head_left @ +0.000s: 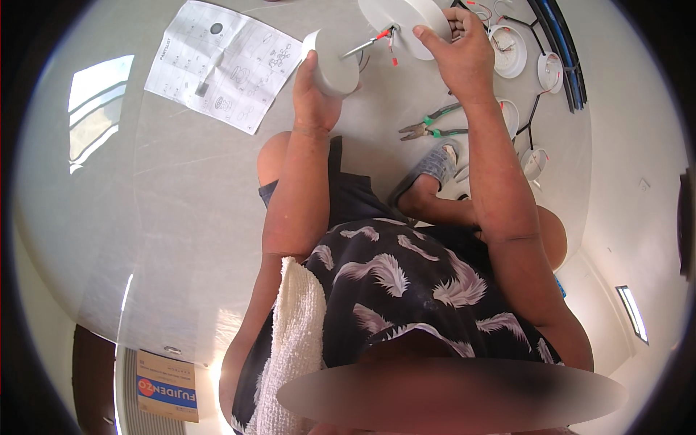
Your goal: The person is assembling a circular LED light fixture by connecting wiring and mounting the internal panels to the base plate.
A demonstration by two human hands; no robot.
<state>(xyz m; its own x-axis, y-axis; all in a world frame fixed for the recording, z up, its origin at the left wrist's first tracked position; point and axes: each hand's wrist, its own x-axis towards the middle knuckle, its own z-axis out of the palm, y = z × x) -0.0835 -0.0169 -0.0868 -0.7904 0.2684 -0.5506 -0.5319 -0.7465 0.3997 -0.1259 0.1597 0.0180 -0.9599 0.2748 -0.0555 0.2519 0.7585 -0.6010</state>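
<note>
My left hand [317, 98] is closed around a white cylindrical lamp part [338, 69], its thumb along the outer wall. A thin grey cable [355, 50] runs from that part toward red-tipped wires [384, 34]. These wires come from a wider white round lamp cup [428, 18], which my right hand [464, 54] grips at its rim, thumb on the near side and fingers behind. The two lamp parts are held apart, both above the floor. Below the cup, another red-tipped wire end [395, 61] hangs loose.
Left of my hands lies a creased instruction sheet [225, 65]. Green-handled pliers [431, 127] rest on the floor near my sandalled foot [435, 167]. Black frame rods [534, 116] with several white lamp cups [507, 52] stand at right. A cardboard box [167, 413] is at lower left.
</note>
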